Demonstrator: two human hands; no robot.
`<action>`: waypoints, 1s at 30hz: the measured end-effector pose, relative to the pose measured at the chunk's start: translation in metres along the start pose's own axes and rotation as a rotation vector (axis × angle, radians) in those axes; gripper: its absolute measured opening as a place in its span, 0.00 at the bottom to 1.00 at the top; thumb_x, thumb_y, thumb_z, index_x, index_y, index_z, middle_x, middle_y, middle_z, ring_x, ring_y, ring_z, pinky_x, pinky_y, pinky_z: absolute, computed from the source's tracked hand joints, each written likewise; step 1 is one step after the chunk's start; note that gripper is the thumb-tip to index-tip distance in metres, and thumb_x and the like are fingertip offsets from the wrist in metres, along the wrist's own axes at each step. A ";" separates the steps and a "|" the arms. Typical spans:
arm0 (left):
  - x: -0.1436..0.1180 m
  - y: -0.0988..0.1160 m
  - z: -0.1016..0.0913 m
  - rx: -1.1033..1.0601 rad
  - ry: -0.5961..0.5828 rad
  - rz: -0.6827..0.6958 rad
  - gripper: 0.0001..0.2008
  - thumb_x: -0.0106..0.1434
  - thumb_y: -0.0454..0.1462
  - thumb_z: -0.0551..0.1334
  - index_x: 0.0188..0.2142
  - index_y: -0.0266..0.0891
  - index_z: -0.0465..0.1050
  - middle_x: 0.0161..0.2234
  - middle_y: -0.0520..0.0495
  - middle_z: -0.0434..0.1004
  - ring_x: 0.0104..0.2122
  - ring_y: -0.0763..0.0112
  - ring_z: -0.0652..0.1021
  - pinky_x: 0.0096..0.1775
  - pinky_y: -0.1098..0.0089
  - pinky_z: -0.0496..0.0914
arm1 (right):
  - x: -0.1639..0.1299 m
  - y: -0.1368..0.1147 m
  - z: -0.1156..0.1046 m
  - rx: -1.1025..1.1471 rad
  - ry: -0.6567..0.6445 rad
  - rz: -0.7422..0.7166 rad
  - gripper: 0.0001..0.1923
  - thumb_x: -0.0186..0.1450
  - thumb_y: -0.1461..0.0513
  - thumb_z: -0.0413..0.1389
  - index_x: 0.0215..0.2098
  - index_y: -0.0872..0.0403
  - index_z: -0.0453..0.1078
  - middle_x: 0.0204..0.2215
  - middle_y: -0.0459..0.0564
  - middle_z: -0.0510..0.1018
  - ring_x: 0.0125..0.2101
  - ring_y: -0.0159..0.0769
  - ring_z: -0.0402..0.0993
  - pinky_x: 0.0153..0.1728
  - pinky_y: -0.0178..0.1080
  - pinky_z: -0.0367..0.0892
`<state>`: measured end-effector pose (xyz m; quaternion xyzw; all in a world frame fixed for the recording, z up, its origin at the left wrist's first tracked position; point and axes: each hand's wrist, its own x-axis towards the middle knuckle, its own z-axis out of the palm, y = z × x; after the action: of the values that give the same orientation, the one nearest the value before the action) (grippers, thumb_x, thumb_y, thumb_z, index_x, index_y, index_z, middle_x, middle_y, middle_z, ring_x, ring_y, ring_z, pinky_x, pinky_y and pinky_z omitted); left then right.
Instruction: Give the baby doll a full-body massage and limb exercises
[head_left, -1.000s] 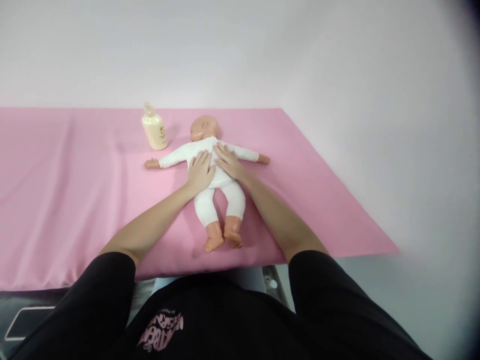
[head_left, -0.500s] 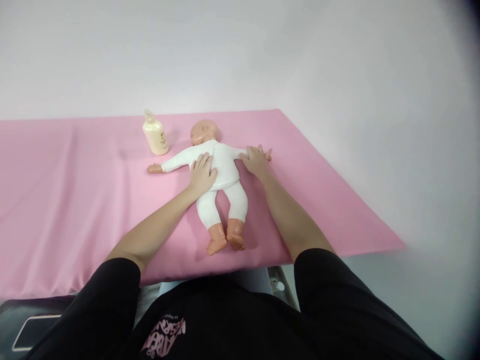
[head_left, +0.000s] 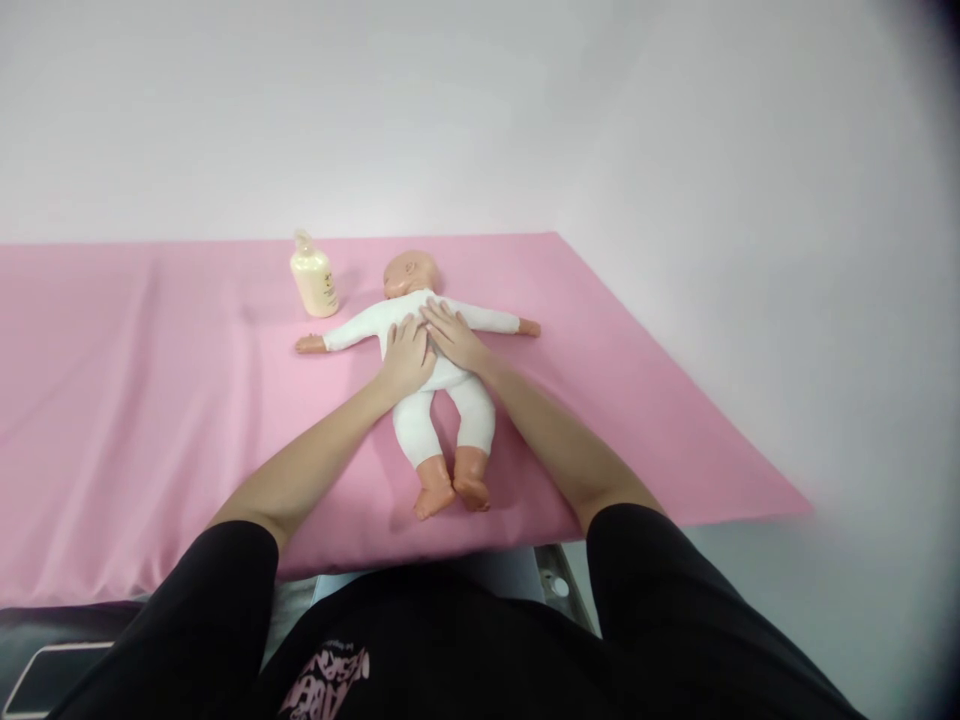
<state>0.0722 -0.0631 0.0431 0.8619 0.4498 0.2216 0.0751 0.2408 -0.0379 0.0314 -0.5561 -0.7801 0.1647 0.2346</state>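
Observation:
A baby doll point(head_left: 480, 412) in a white bodysuit lies on its back on a pink sheet point(head_left: 150, 400), arms spread wide, head toward the wall. My left hand point(head_left: 405, 352) rests flat on the doll's torso, fingers together. My right hand point(head_left: 450, 335) lies flat on the chest beside it, fingers pointing left and nearly touching the left hand. Neither hand grips anything. A cream lotion bottle point(head_left: 314, 280) stands upright on the sheet, left of the doll's head.
The pink sheet covers a long table against a white wall; its right end point(head_left: 780, 490) and front edge point(head_left: 495, 535) drop off. A metal frame part point(head_left: 555, 580) shows below the front edge. A dark panel point(head_left: 45, 675) sits at the lower left.
My right hand slid out along the doll's right-side arm to its hand, then came back onto the chest. My left hand stayed on the torso.

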 end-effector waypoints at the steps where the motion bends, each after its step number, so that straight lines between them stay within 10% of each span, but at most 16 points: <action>1: 0.001 -0.004 -0.002 -0.012 0.027 0.003 0.26 0.68 0.33 0.51 0.64 0.31 0.66 0.70 0.31 0.62 0.74 0.50 0.55 0.73 0.45 0.48 | -0.002 -0.002 0.000 -0.021 -0.028 -0.008 0.35 0.75 0.50 0.37 0.77 0.50 0.49 0.78 0.50 0.44 0.78 0.52 0.35 0.74 0.66 0.35; 13: 0.017 -0.082 -0.001 0.064 0.087 -0.268 0.30 0.77 0.43 0.43 0.70 0.27 0.59 0.70 0.34 0.64 0.70 0.54 0.65 0.70 0.58 0.56 | -0.023 -0.037 -0.009 -0.174 -0.176 -0.152 0.33 0.76 0.51 0.43 0.77 0.47 0.49 0.78 0.47 0.46 0.78 0.51 0.34 0.75 0.67 0.32; 23: 0.014 -0.110 -0.021 0.348 0.087 -0.437 0.28 0.76 0.46 0.43 0.54 0.33 0.77 0.56 0.32 0.79 0.57 0.44 0.74 0.61 0.51 0.61 | -0.012 0.005 -0.007 -0.023 -0.054 0.029 0.36 0.75 0.47 0.40 0.78 0.46 0.46 0.79 0.47 0.41 0.78 0.52 0.34 0.74 0.67 0.33; 30: 0.012 -0.118 -0.031 0.341 0.081 -0.520 0.27 0.74 0.43 0.44 0.55 0.31 0.76 0.58 0.29 0.77 0.57 0.40 0.73 0.58 0.48 0.64 | -0.010 0.050 -0.007 -0.172 0.131 0.202 0.37 0.76 0.48 0.35 0.75 0.59 0.54 0.75 0.60 0.55 0.76 0.53 0.46 0.75 0.62 0.36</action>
<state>-0.0234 0.0130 0.0353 0.7087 0.6884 0.1508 -0.0344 0.2865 -0.0314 0.0094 -0.6593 -0.7146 0.0833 0.2187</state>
